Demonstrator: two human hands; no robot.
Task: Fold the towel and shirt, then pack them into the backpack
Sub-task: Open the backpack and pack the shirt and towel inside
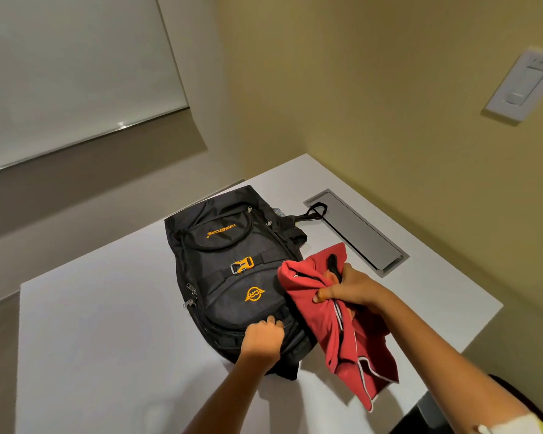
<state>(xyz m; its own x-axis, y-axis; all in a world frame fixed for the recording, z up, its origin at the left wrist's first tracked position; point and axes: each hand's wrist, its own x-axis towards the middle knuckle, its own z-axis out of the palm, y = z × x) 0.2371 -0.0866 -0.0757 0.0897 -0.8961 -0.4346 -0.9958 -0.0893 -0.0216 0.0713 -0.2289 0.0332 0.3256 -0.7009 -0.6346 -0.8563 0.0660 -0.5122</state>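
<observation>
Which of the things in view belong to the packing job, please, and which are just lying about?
Part of the job:
- black fabric backpack with orange logos, gripped at its near end by the left hand
- crumpled red cloth garment with white trim, held by the right hand

Just there:
- grey metal cable hatch in the white table
- white wall switch

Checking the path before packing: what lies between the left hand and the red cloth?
Head view: only the backpack's near end separates the left hand from the red cloth gripped by the right hand.
</observation>
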